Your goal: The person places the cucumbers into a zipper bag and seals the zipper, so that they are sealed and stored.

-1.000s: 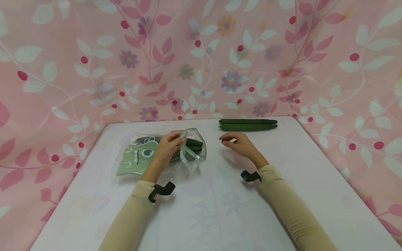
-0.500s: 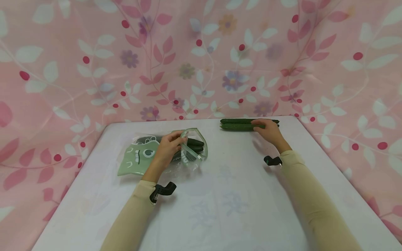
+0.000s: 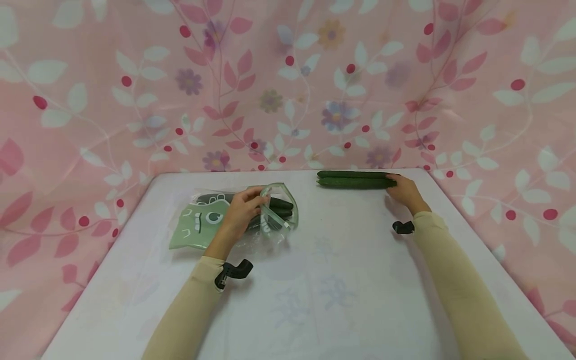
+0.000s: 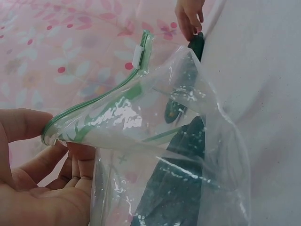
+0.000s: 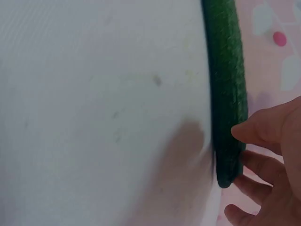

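A clear zip bag with a green cartoon face lies at the left of the table, with dark green cucumbers inside. My left hand pinches the bag's green-edged rim between thumb and fingers, and the mouth gapes toward the right. In the left wrist view, the white slider sits near the far end of the zip. At the back right, two more cucumbers lie side by side. My right hand pinches the right end of the front cucumber, thumb and fingertips at its tip.
A white cloth covers the table. Pink floral fabric hangs behind it and along both sides. The rear cucumber lies right against the front one, close to the table's back edge.
My right hand has moved right and back from beside the bag, passed over the cucumbers, and reached the right end of the front one. My left hand stays on the bag's rim.
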`<action>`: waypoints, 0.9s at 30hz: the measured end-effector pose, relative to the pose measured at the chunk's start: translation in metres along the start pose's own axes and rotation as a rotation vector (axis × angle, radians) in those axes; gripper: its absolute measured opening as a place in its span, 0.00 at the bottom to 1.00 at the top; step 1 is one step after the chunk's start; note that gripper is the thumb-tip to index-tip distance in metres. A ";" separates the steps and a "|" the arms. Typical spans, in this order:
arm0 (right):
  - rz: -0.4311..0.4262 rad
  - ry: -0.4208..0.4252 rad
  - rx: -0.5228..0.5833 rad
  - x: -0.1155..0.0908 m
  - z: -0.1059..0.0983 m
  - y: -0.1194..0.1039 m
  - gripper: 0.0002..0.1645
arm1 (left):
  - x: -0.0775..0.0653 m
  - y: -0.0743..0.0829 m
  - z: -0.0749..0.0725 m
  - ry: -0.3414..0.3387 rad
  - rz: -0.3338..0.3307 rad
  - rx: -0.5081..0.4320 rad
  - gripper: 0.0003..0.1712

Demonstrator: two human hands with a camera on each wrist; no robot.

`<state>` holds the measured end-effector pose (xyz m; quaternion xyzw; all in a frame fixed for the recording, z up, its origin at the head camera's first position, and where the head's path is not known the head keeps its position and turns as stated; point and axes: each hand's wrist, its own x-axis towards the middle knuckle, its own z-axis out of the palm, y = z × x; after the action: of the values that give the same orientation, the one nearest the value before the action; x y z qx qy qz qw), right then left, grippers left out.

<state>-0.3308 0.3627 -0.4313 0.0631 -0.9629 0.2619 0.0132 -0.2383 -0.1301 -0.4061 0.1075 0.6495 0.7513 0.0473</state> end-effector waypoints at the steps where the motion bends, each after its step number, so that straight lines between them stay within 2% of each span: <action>1: 0.004 -0.015 -0.016 0.000 0.000 0.003 0.33 | 0.000 0.000 0.000 -0.003 -0.001 0.003 0.23; 5: -0.030 -0.008 -0.071 -0.002 0.003 0.011 0.32 | 0.002 -0.001 0.001 -0.016 0.002 0.005 0.22; 10: -0.092 0.019 -0.107 -0.002 0.007 0.016 0.31 | 0.002 -0.002 0.000 0.003 -0.001 0.012 0.21; 15: -0.099 -0.022 -0.135 -0.005 0.006 0.017 0.28 | 0.002 -0.002 0.000 0.014 -0.010 0.015 0.22; 20: -0.072 -0.036 -0.109 -0.010 0.001 0.018 0.24 | 0.001 -0.001 0.000 0.013 -0.007 0.004 0.21; 27: -0.165 0.015 -0.071 -0.015 0.004 0.027 0.21 | 0.001 -0.002 -0.001 0.011 -0.004 -0.004 0.22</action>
<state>-0.3198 0.3856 -0.4492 0.1398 -0.9630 0.2262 0.0441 -0.2393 -0.1305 -0.4078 0.1023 0.6483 0.7531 0.0454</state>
